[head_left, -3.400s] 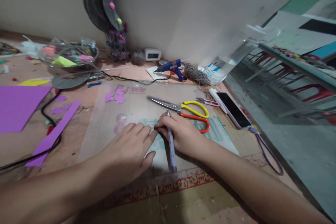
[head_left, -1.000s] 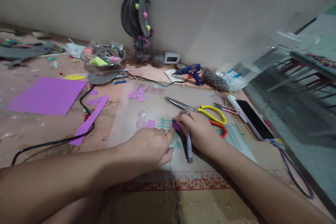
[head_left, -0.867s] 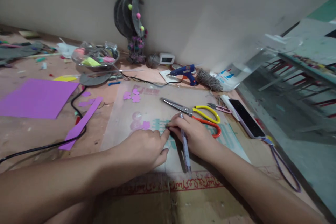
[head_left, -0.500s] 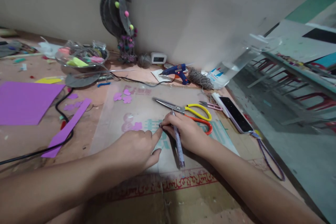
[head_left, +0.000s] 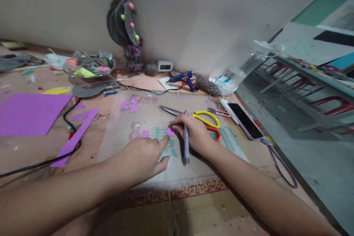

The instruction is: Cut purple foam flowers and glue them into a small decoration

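My right hand (head_left: 192, 132) is closed with a pale purple patterned pen (head_left: 186, 143) held across its fingers. Its thumb and fingertips meet just above a small purple flower cutout (head_left: 169, 131); whether they also pinch something small I cannot make out. My left hand (head_left: 145, 155) rests on the translucent sheet (head_left: 110, 132), index finger and thumb apart, its index tip close below the same flower. Another purple flower (head_left: 145, 133) lies by the left knuckles. Scissors with yellow and red handles (head_left: 207, 118) lie partly behind my right hand.
A blue glue gun (head_left: 182, 78) sits at the back with its cord, near grey yarn (head_left: 208, 85). Right are small snips (head_left: 219, 112) and a phone (head_left: 245, 121). Left lie purple sheet (head_left: 30, 114), a purple strip (head_left: 79, 132) and a cluttered metal bowl (head_left: 90, 76).
My right fingertips have lifted slightly up and away from my left index finger, uncovering the purple flower. The pen stands more upright. The view has shifted a little.
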The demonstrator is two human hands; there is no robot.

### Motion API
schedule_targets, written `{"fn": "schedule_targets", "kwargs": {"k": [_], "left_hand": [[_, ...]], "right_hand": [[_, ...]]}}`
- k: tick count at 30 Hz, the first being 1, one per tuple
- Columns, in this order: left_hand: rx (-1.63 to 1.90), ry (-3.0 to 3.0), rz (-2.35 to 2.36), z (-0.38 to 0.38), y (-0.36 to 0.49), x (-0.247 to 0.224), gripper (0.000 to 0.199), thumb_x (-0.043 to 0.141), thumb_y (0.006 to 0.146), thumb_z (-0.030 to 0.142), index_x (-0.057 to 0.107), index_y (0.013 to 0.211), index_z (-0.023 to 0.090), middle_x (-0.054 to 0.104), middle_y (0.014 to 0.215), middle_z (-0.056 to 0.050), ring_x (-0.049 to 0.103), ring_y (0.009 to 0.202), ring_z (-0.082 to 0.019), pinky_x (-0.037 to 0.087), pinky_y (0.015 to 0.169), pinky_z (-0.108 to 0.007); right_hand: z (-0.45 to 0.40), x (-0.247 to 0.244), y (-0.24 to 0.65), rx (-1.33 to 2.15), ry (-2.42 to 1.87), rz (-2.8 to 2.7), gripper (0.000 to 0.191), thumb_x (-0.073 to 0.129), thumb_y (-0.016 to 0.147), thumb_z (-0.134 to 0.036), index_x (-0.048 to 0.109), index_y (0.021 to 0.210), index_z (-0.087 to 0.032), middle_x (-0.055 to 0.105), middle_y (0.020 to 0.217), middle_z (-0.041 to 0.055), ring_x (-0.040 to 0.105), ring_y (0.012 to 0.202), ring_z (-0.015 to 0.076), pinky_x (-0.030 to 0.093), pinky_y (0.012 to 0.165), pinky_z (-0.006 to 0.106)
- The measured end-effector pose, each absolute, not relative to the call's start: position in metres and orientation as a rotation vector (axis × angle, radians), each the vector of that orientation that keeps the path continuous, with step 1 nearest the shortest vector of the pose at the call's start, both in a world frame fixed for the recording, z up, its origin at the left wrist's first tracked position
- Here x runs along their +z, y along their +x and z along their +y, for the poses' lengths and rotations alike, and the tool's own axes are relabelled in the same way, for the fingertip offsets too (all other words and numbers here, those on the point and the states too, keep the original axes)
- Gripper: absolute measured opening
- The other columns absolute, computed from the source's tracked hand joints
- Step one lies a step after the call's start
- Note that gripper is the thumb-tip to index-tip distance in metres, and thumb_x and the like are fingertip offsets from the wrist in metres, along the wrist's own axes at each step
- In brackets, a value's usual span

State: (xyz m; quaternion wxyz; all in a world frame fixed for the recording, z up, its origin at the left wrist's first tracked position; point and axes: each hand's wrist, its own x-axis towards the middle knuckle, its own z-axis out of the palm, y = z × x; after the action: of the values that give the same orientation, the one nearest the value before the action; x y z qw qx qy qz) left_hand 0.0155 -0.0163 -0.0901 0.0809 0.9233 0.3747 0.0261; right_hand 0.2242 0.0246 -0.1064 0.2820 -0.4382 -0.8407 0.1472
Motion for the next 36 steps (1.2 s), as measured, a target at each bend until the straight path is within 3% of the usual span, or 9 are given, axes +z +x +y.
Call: {"fn": "schedule_targets", "kwargs": {"k": [3, 9, 14, 20, 25, 32, 36], "left_hand": [[0.069, 2.763, 1.115, -0.013, 0.015, -0.088, 0.045, 0.044, 0.091, 0.034, 0.053, 0.128, 0.009, 0.073, 0.080, -0.014, 0.071, 0.071, -0.031, 0.053, 0.061, -0.040], [0.112, 2.733, 1.121, -0.013, 0.013, -0.086, 0.040, 0.043, 0.092, 0.034, 0.054, 0.124, 0.012, 0.073, 0.084, -0.014, 0.070, 0.074, -0.031, 0.052, 0.064, -0.041], [0.107, 2.813, 1.174, -0.020, 0.013, -0.090, 0.046, 0.037, 0.096, 0.033, 0.046, 0.134, 0.010, 0.072, 0.086, -0.014, 0.070, 0.074, -0.028, 0.052, 0.065, -0.040], [0.124, 2.909, 1.105, -0.023, 0.014, -0.097, 0.037, 0.034, 0.097, 0.024, 0.054, 0.125, 0.012, 0.070, 0.085, -0.011, 0.069, 0.076, -0.027, 0.053, 0.065, -0.039], [0.132, 2.835, 1.118, -0.023, 0.013, -0.099, 0.033, 0.039, 0.095, 0.024, 0.056, 0.121, 0.010, 0.069, 0.086, -0.011, 0.068, 0.079, -0.027, 0.054, 0.070, -0.041], [0.109, 2.845, 1.105, -0.022, 0.011, -0.101, 0.042, 0.040, 0.095, 0.026, 0.052, 0.131, 0.008, 0.070, 0.086, -0.011, 0.068, 0.075, -0.028, 0.055, 0.063, -0.041], [0.127, 2.864, 1.141, -0.021, 0.011, -0.106, 0.044, 0.040, 0.095, 0.028, 0.052, 0.133, 0.009, 0.070, 0.086, -0.011, 0.068, 0.074, -0.028, 0.055, 0.063, -0.042]], "right_hand": [[0.026, -0.111, 0.222, 0.484, -1.190, -2.042, 0.007, 0.061, 0.088, -0.021, 0.059, 0.094, -0.020, 0.065, 0.084, 0.0029, 0.061, 0.073, 0.0159, 0.048, 0.069, 0.028], [0.022, -0.107, 0.224, 0.489, -1.130, -2.138, 0.005, 0.059, 0.087, -0.018, 0.060, 0.092, -0.019, 0.065, 0.084, 0.0032, 0.060, 0.076, 0.0167, 0.049, 0.071, 0.030], [0.018, -0.102, 0.224, 0.430, -1.167, -2.157, 0.004, 0.060, 0.087, -0.016, 0.060, 0.090, -0.019, 0.064, 0.081, 0.0025, 0.060, 0.073, 0.0169, 0.048, 0.069, 0.030], [0.006, -0.098, 0.222, 0.225, -1.063, -2.412, 0.012, 0.051, 0.094, -0.021, 0.061, 0.100, -0.018, 0.064, 0.096, 0.0089, 0.061, 0.084, 0.0187, 0.047, 0.072, 0.029], [-0.003, -0.097, 0.222, 0.067, -1.002, -2.569, 0.019, 0.045, 0.096, -0.018, 0.061, 0.106, -0.019, 0.064, 0.099, 0.0093, 0.059, 0.075, 0.0176, 0.044, 0.064, 0.028], [0.001, -0.095, 0.223, 0.365, -1.085, -2.330, 0.010, 0.051, 0.095, -0.019, 0.059, 0.101, -0.020, 0.063, 0.098, 0.0074, 0.061, 0.086, 0.0170, 0.048, 0.073, 0.028], [0.007, -0.095, 0.223, 0.376, -1.137, -2.268, 0.006, 0.056, 0.092, -0.018, 0.059, 0.095, -0.020, 0.065, 0.091, 0.0064, 0.060, 0.081, 0.0182, 0.047, 0.074, 0.031]]}}
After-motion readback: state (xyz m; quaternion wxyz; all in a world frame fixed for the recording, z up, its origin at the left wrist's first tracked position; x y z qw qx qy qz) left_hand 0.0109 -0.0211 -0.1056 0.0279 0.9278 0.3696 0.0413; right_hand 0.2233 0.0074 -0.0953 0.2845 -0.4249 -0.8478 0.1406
